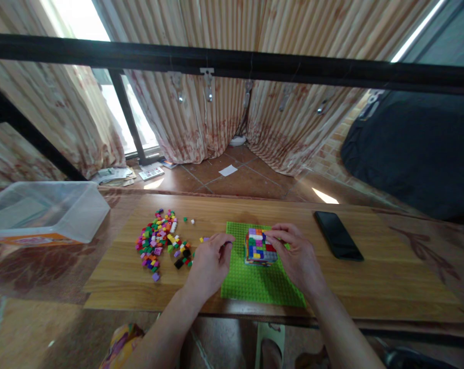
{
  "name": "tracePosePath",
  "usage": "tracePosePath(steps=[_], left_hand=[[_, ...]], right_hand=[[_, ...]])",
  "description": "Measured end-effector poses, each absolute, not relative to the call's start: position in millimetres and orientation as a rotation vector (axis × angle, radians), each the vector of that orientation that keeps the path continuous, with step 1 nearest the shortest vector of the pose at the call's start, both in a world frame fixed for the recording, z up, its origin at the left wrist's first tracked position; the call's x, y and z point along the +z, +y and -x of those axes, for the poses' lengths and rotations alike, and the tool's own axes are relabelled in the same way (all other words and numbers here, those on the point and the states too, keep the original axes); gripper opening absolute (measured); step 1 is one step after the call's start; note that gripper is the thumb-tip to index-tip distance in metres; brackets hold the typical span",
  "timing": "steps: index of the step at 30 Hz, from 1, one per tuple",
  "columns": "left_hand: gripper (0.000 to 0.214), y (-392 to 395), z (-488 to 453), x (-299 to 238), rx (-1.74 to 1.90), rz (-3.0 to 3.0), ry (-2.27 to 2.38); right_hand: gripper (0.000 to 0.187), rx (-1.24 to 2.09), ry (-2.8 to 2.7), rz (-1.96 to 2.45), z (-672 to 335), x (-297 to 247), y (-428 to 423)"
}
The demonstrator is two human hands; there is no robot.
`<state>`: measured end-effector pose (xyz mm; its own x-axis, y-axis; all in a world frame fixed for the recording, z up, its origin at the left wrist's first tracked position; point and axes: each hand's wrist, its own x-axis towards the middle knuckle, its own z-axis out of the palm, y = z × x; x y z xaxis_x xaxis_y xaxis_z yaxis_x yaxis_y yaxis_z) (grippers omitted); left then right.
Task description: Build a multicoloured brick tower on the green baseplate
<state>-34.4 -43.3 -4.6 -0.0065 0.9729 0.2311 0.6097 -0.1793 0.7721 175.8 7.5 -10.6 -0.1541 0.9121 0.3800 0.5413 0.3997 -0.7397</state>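
Note:
A boxy stack of multicoloured toy building bricks stands on a green studded baseplate. My right hand reaches over the stack's right side, its fingers closed on the upper right edge and hiding that corner. Over the baseplate's left edge is my left hand, thumb and forefinger pinched together. A small dark spot shows at those fingertips, too small to name. To the left of this hand lies a loose pile of small coloured bricks, a few of them partly behind the hand.
A black phone lies on the wooden tabletop at the right. A clear plastic bin stands left of the table. Across the view runs a dark metal bar, with curtains behind it.

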Motion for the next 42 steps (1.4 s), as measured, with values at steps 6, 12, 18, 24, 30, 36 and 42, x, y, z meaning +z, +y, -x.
tracePosePath(steps=[6, 12, 18, 24, 30, 36, 42], left_hand=[[0.022, -45, 35, -1, 1.072, -1.833, 1.625], [0.022, -44, 36, -2, 1.053, -1.836, 1.633], [0.023, -44, 36, -4, 1.046, -1.828, 1.623], [0.023, -45, 37, -4, 1.052, -1.828, 1.631], [0.023, -46, 38, -4, 1.037, -1.858, 1.638], [0.022, -47, 38, -6, 1.043, -1.871, 1.637], [0.023, -47, 37, -6, 1.014, -1.88, 1.642]], right_hand=[[0.023, 0.645, -1.757, 1.265, -174, -9, 7], [0.024, 0.793, -1.589, 1.261, -172, -18, 10], [0.026, 0.891, -1.518, 1.255, -175, -23, 13], [0.023, 0.579, -1.791, 1.259, -174, -11, 9], [0.019, 0.504, -1.838, 1.24, -174, -15, 10], [0.02, 0.912, -1.445, 1.275, -169, -20, 11], [0.039, 1.318, -1.035, 1.233, -163, -17, 11]])
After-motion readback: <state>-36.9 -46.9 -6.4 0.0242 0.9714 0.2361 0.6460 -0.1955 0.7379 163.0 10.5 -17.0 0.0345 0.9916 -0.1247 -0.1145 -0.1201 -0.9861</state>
